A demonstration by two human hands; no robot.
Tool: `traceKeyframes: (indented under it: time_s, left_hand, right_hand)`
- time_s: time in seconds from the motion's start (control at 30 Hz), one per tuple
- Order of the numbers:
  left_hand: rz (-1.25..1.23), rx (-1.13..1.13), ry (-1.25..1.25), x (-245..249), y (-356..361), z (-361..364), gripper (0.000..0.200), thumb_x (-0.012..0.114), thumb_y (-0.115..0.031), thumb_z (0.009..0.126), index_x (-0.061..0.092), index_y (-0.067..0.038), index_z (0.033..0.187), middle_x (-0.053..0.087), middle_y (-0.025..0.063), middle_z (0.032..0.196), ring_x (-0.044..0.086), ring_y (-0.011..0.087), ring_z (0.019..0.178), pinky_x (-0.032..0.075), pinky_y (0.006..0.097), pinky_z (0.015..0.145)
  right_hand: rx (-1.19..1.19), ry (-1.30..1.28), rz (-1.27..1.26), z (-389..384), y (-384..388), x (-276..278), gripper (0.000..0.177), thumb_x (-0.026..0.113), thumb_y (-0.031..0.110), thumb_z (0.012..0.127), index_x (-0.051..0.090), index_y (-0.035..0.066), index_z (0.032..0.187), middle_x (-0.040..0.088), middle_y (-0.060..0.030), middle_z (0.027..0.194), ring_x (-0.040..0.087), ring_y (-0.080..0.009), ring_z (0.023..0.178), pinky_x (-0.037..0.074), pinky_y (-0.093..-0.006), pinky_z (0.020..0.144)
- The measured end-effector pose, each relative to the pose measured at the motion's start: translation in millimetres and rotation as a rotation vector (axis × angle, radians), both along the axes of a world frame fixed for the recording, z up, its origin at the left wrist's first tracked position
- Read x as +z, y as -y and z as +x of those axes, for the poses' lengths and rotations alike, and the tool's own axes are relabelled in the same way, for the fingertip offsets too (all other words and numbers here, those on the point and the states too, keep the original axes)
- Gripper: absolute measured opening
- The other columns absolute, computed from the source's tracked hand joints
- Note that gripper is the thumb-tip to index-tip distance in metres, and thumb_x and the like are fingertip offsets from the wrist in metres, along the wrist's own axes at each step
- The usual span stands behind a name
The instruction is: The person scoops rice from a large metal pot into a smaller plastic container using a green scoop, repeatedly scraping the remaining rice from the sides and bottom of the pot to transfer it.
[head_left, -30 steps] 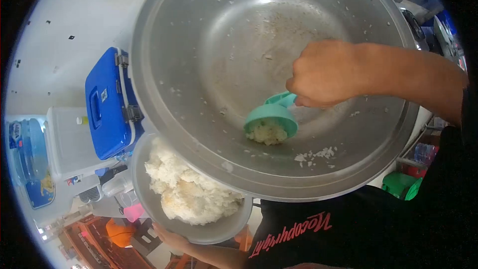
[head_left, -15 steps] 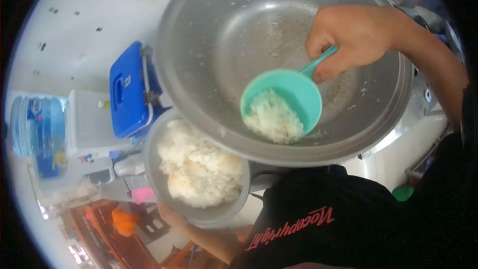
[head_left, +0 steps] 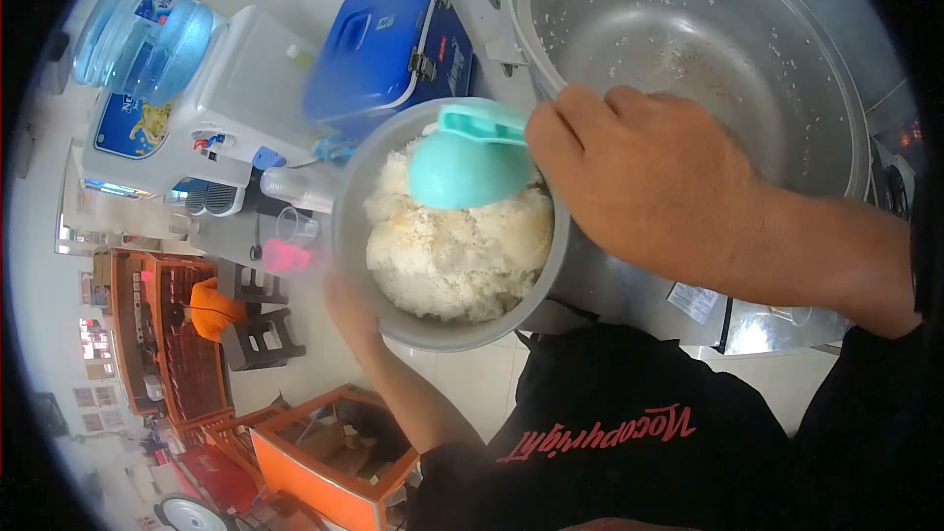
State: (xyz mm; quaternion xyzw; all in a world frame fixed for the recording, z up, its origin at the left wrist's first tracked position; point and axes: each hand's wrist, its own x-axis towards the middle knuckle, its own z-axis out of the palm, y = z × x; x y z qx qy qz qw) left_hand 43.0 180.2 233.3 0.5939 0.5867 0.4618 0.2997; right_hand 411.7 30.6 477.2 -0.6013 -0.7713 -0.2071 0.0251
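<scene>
My right hand is closed round the handle of a turquoise scoop, which is tipped over with its rounded underside showing. Beneath the scoop, a grey bowl holds a heap of white rice. At the bowl's left outer side is my left hand; its fingers are mostly hidden and blurred against the wall of the bowl. A large metal pot stands at the upper right, behind my right hand, with grains stuck to its inside.
Beyond the bowl sits a blue cooler box. To its left are a white water dispenser with a blue bottle, clear cups and a pink cup. Dark stools and an orange-framed cabinet stand lower left.
My right hand has carried the scoop from over the pot to over the bowl and turned it over. The view has shifted, so the pot now appears farther right.
</scene>
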Motion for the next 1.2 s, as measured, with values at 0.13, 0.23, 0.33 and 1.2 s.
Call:
traceKeyframes:
  time_s: [0.13, 0.23, 0.33, 1.2]
  left_hand:
    - [-0.066, 0.078, 0.064, 1, 0, -1, 0.046, 0.045, -0.04, 0.109, 0.063, 0.002, 0.101, 0.063, 0.0041, 0.091, 0.055, 0.0132, 0.084, 0.046, 0.031, 0.077]
    - [-0.074, 0.069, -0.262, 5, 5, -6, 0.05, 0.043, -0.037, 0.109, 0.06, 0.007, 0.125, 0.065, 0.0148, 0.12, 0.058, 0.0243, 0.113, 0.043, 0.0361, 0.1]
    - [-0.051, -0.024, -0.739, 6, 6, -18, 0.055, 0.041, -0.035, 0.108, 0.05, 0.004, 0.145, 0.05, 0.0232, 0.149, 0.046, 0.0339, 0.139, 0.032, 0.0396, 0.117]
    - [-0.321, 0.139, -0.481, 41, 6, 19, 0.058, 0.034, -0.038, 0.108, 0.041, -0.002, 0.153, 0.04, 0.018, 0.159, 0.039, 0.0324, 0.146, 0.03, 0.04, 0.121]
  right_hand:
    - [-0.08, -0.18, -0.094, 12, 11, 35, 0.021, 0.06, 0.013, 0.093, 0.062, 0.004, 0.112, 0.065, -0.0136, 0.089, 0.067, -0.0299, 0.081, 0.053, -0.0432, 0.073]
    - [-0.176, -0.084, 0.265, 52, 18, 46, 0.02, 0.061, 0.015, 0.092, 0.065, 0.003, 0.108, 0.065, -0.0146, 0.091, 0.067, -0.0311, 0.081, 0.053, -0.0433, 0.073]
    - [-0.44, -0.127, 0.021, 118, 28, 48, 0.02, 0.062, 0.014, 0.09, 0.066, 0.003, 0.106, 0.066, -0.0157, 0.092, 0.067, -0.0322, 0.083, 0.052, -0.0444, 0.074]
    - [-0.195, -0.223, -0.872, 197, 31, -3, 0.021, 0.074, 0.024, 0.081, 0.072, 0.004, 0.076, 0.067, -0.0156, 0.063, 0.069, -0.0313, 0.06, 0.052, -0.0423, 0.057]
